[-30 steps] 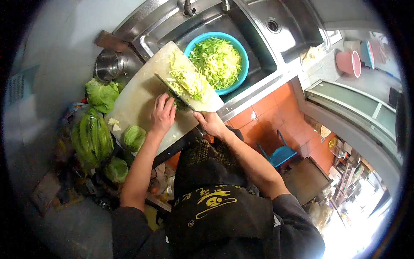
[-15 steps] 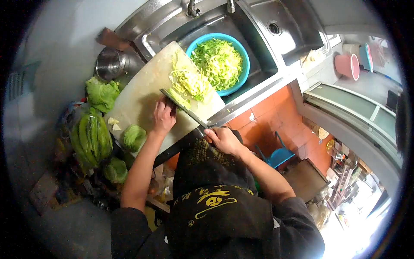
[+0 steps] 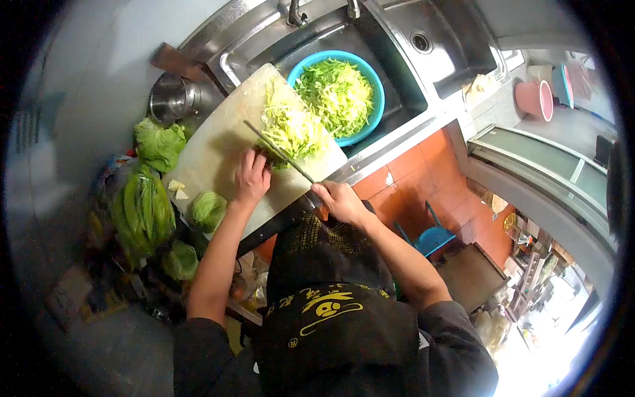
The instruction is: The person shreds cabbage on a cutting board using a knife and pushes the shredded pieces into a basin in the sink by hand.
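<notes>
My right hand [image 3: 340, 201] is wrapped round the handle of a large kitchen knife [image 3: 280, 152], its blade seen nearly edge-on over the white cutting board [image 3: 221, 142]. Beside the blade, my left hand [image 3: 253, 177] has its fingers curled down on a small piece of cabbage [image 3: 264, 156], mostly hidden under the fingertips. Shredded cabbage [image 3: 294, 132] lies heaped on the blade's far side. More shreds fill a blue basin [image 3: 380, 99] just past the board's edge. A cut cabbage chunk [image 3: 208, 210] rests at the board's near left edge.
The basin stands in a steel sink [image 3: 403, 99] with a tap [image 3: 295, 13]. Left of the board are a metal pot [image 3: 170, 98], a leafy cabbage [image 3: 160, 144] and bagged green vegetables [image 3: 142, 208]. A blue chair [image 3: 433, 239] stands on the tiled floor to the right.
The knife blade has turned from showing its broad face to nearly edge-on. Shreds beside it have joined the heap. My left hand stays about where it was, fingers still curled.
</notes>
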Motion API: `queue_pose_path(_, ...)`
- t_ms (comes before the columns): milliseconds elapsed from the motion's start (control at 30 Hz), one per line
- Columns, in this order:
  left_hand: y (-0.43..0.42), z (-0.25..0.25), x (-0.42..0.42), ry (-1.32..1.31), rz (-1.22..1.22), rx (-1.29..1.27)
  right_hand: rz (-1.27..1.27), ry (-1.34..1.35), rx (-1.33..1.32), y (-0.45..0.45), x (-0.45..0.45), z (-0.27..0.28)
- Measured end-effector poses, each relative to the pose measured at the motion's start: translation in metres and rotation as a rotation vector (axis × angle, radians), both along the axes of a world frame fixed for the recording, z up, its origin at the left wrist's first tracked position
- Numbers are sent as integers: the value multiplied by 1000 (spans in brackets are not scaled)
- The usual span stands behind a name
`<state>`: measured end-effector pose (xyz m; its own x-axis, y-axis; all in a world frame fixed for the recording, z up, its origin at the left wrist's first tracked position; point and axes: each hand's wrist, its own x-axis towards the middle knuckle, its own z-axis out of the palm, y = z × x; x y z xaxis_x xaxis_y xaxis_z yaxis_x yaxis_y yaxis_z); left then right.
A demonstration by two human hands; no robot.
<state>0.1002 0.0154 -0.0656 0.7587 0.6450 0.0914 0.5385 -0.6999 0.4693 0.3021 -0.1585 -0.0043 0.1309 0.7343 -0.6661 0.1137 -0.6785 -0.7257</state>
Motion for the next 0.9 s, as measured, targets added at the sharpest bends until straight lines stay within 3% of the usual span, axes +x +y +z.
queue_pose_path(67, 1, -7, 1, 20, 10, 66, 53, -66, 156, -12, 3, 18)
queue_pose_path(333, 2, -7, -1, -9, 11, 54, 87, -55, 67, -12, -5, 7)
queue_pose_path(433, 7, 1, 0, 136, -29, -40, 69, 13, -22, 13, -8, -10)
queue_pose_path(567, 5, -1, 6, -32, -3, 3, 76, -30, -55, 26, -12, -36)
queue_pose_path(633, 6, -1, 7, -89, 6, -74, -33, -22, 128, 29, -11, -33)
queue_pose_path(700, 11, 4, 7, -87, -18, -33, -34, -15, 124, 31, -2, -17)
queue_pose_path(767, 8, 10, 1, -73, -35, -5, 5, 83, -143, 29, 8, 10)
queue_pose_path(833, 5, 11, 2, -51, -15, -13, -28, 143, -157, 13, 10, 15)
queue_pose_path(900, 5, 15, 3, -75, -40, -12, 20, -31, 88, -9, 7, 6)
